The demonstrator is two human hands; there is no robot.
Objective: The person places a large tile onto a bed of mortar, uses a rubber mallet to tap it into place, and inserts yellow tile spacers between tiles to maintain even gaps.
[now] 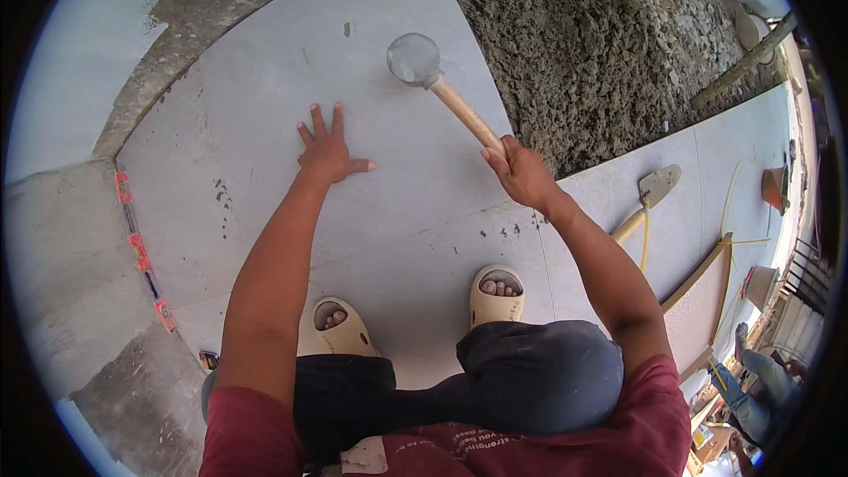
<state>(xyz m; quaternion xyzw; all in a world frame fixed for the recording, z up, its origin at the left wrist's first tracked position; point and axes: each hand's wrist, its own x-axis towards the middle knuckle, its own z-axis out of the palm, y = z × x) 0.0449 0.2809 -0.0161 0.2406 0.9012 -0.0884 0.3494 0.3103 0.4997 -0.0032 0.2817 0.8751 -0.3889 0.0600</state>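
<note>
My right hand point(521, 175) is wrapped round the wooden handle of a rubber mallet point(465, 111). The mallet's round grey head is over the large pale grey floor tile point(265, 79), close to the tile's right edge; whether it touches the tile I cannot tell. Left of the mallet, my left hand point(325, 152) lies on the same tile with fingers spread and nothing in it. Wet-looking grey mortar point(574, 53) borders the tile on the right. A trowel point(659, 184) with a wooden handle rests on the tiles beyond my right forearm.
An orange-red spirit level point(139, 252) lies along the tile's left edge, beside bare concrete point(62, 230). A wood-framed board point(702, 300), a terracotta pot point(775, 187) and a pole point(746, 60) are at the right. Another person in jeans point(751, 402) is at the lower right.
</note>
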